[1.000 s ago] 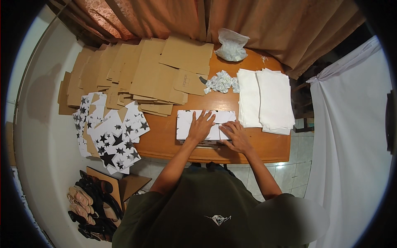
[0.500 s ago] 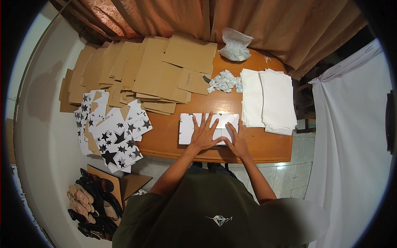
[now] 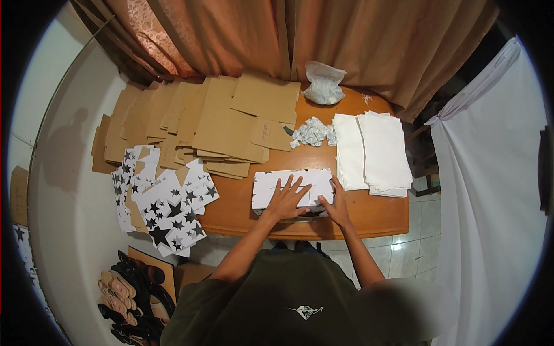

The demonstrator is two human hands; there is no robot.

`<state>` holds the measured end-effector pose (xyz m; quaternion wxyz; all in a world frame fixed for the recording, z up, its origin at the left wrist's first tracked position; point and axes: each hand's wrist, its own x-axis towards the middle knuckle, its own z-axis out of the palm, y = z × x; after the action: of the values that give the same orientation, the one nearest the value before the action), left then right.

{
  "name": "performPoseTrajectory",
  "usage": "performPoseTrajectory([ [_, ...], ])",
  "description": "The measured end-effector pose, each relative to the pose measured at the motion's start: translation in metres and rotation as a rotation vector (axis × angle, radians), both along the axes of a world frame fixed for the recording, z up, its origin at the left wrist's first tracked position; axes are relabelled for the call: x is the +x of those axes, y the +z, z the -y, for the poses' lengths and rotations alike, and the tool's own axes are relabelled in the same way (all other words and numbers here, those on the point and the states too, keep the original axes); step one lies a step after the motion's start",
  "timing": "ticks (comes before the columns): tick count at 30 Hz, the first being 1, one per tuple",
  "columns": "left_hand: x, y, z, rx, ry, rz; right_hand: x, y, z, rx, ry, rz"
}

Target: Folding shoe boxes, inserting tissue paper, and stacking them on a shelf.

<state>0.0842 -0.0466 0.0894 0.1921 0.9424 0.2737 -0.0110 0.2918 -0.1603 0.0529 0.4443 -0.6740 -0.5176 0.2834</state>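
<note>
A closed white box with black star prints (image 3: 263, 187) lies near the front edge of the wooden table. My left hand (image 3: 285, 200) rests on its lid, palm down, fingers spread. At the box's right end is my right hand (image 3: 337, 207), its thumb on the top and its fingers along the right side, gripping that end. The front side of the box is partly hidden by my hands.
Left of the box lie star-printed flat cardboard pieces (image 3: 167, 199), with stacked brown cardboard sheets (image 3: 222, 124) behind. Small white packets (image 3: 312, 132) are heaped beyond the box, near a clear plastic bag (image 3: 324, 86). Stacks of white sheets (image 3: 384, 150) lie right. Shoes (image 3: 124, 294) fill the lower left.
My right hand has shifted from the lid's top to the box's right end. My left hand stays spread on the lid. The whole view has tilted slightly, so the table appears lower.
</note>
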Motion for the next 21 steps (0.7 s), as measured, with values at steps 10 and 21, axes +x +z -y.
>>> performPoseTrajectory([
  [10,-0.005,0.03,-0.046,-0.277,0.394,0.339,0.013,0.066,-0.015,0.053,-0.109,-0.046],
  [21,-0.022,-0.013,-0.08,-0.761,0.92,1.252,-0.03,0.095,0.004,0.114,-0.136,0.238],
])
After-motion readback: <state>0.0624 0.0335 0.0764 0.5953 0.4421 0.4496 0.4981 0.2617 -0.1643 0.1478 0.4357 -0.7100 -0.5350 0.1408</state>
